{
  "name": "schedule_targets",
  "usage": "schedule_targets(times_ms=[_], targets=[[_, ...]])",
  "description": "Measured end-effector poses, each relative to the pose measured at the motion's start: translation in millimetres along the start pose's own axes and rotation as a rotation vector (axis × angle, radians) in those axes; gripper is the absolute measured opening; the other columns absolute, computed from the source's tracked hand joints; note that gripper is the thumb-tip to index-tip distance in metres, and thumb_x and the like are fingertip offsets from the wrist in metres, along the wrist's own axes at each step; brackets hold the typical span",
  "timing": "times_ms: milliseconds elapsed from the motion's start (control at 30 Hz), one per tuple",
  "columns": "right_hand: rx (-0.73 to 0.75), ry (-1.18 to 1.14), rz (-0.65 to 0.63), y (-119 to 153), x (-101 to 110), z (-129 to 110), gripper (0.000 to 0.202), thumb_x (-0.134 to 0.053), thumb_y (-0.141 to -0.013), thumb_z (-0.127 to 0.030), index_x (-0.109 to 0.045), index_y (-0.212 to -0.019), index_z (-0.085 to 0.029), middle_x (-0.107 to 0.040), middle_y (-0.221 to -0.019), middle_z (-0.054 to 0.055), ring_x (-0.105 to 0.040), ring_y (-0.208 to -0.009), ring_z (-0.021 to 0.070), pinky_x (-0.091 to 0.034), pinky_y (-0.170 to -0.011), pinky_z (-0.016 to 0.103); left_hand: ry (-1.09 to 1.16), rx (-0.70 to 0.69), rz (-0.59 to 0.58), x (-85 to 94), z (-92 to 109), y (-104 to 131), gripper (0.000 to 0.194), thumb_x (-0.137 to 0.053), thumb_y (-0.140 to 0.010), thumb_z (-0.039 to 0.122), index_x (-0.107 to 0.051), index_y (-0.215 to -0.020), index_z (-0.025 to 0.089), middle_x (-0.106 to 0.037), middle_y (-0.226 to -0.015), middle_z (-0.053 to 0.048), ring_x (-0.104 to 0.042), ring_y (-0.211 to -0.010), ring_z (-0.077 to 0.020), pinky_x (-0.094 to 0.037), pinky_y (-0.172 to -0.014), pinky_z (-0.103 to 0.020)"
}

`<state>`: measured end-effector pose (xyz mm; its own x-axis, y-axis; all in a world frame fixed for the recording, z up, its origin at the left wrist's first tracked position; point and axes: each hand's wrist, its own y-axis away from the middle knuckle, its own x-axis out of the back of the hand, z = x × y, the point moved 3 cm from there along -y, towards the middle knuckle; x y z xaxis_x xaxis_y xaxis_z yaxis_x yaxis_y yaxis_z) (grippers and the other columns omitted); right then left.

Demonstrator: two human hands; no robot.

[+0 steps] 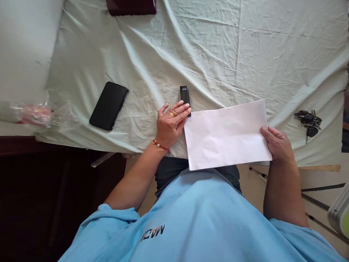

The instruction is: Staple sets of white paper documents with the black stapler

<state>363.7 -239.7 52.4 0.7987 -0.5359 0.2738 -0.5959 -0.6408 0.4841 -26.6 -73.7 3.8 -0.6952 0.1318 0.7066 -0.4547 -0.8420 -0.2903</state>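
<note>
A black stapler-like object [184, 95] lies on the pale cloth, its near end at the upper left corner of white paper sheets [226, 136]. My left hand [173, 118], with a ring and a red bracelet, rests its fingers over the lower part of the black object, pressing on it. The paper's right edge is pinched by my right hand [278, 142], thumb on top and the other fingers partly hidden beneath. The sheets reach past the table's front edge, above my lap.
A black phone-like slab [109, 105] lies to the left, and a bunch of keys [308, 120] to the right. At the far edge stands a dark red box [131, 6]. Clear plastic packaging [35, 114] sits at far left. The cloth [218, 54] is wrinkled.
</note>
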Motion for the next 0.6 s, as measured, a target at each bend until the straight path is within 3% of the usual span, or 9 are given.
schedule_targets(times_ms=[200,333,400,500,600], targets=[[0.031,0.003,-0.032,6.5,-5.8,-5.4,0.045,-0.110,-0.070,-0.063,-0.081,-0.083,-0.031,-0.088,-0.082,0.004,-0.089,-0.081,0.0332,-0.073,-0.065,0.039,-0.068,0.019,0.002,-7.6,6.8,4.3,0.041,-0.062,-0.122,0.027,-0.090,-0.152,0.032,-0.085,-0.168,-0.013,-0.075,-0.171,-0.0324,-0.048,-0.146,-0.069],[0.032,0.005,-0.075,15.9,-4.3,-9.2,0.049,-0.115,-0.061,-0.061,-0.082,-0.080,-0.031,-0.088,-0.082,0.004,-0.086,-0.077,0.0311,-0.064,-0.056,0.035,0.023,-0.026,0.029,-5.7,2.9,1.9,0.046,-0.060,-0.120,0.026,-0.086,-0.158,0.031,-0.084,-0.172,-0.011,-0.072,-0.173,-0.0289,-0.054,-0.147,-0.060],[0.036,0.005,-0.072,20.4,3.3,-6.8,0.049,-0.117,-0.059,-0.059,-0.085,-0.081,-0.031,-0.088,-0.082,0.003,-0.082,-0.072,0.0282,-0.062,-0.055,0.034,0.091,-0.053,0.042,-3.4,-1.2,5.2,0.048,-0.061,-0.124,0.039,-0.080,-0.167,0.029,-0.079,-0.178,-0.012,-0.069,-0.175,-0.0291,-0.053,-0.150,-0.056],[0.045,-0.011,-0.006,24.3,22.1,3.5,0.057,-0.119,-0.057,-0.066,-0.092,-0.090,-0.029,-0.089,-0.083,0.004,-0.078,-0.066,0.0262,-0.066,-0.058,0.038,0.156,-0.004,0.136,1.1,-5.2,21.0,0.072,-0.066,-0.123,0.069,-0.065,-0.181,0.026,-0.071,-0.184,-0.018,-0.067,-0.176,-0.0336,-0.058,-0.146,-0.054],[0.104,-0.081,0.098,24.0,36.9,13.1,0.070,-0.120,-0.048,-0.075,-0.094,-0.092,-0.028,-0.088,-0.083,0.006,-0.080,-0.068,0.0286,-0.073,-0.064,0.045,0.288,0.115,0.257,3.8,-0.1,44.3,0.096,-0.076,-0.110,0.089,-0.058,-0.182,0.027,-0.068,-0.181,-0.023,-0.074,-0.162,-0.0354,-0.073,-0.120,-0.046]])
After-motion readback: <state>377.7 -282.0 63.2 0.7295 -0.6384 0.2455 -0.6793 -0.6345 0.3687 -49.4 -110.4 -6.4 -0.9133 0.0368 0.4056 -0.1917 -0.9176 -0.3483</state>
